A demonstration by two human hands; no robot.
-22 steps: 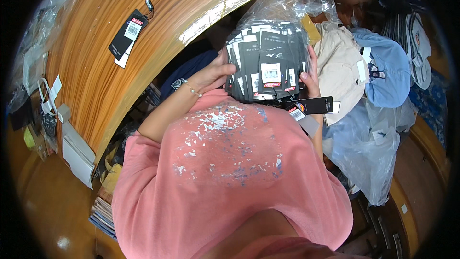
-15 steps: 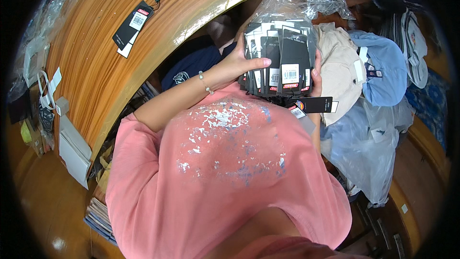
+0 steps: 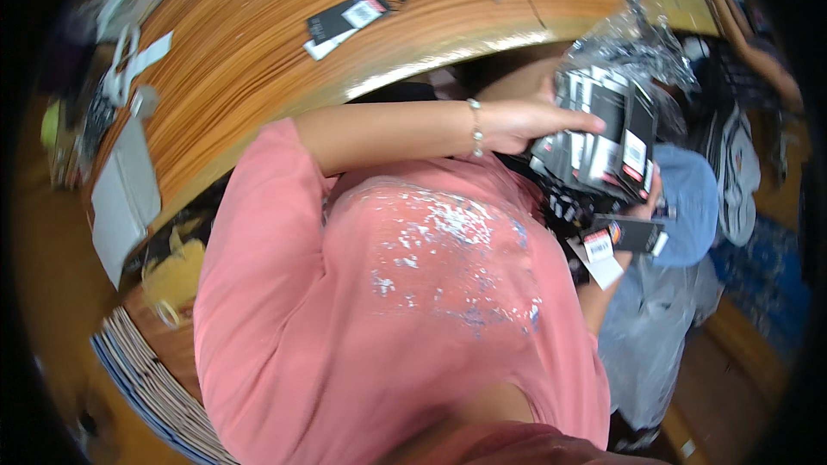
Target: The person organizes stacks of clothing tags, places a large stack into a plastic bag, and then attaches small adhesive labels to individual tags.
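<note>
**Tag bundle (image 3: 594, 155) held between left hand (image 3: 521, 127) and right hand (image 3: 652, 195), label ends toward the chest**

From my end, I see the left hand closed on the bundle's left side, its thumb laid across the front tags; I can't see its other fingers. The right hand supports the right lower edge, mostly hidden behind the bundle, with only part of its fingers showing. The bundle sits in front of the upper chest, right of centre.

The tags are tall, narrow and black, loosely fanned. Their long axes run mainly away from the body, the leftmost leaning lower-left. The front tag has a white barcode label and a red strip at its near end; the printing is too blurred for me to read.

Below the bundle hangs a loose black tag (image 3: 637, 236), its long axis roughly sideways, with a small coloured emblem at its left end. A white label (image 3: 601, 263) with a barcode overlaps it.

Clear plastic (image 3: 633, 47) crumples at the bundle's far end. Beyond, on the wood-grain table (image 3: 250, 95), another black tag (image 3: 336, 21) lies slantwise, barcode label toward its right end. To the right I see a blue cap (image 3: 691, 215) above a translucent bag (image 3: 650, 327).
</note>
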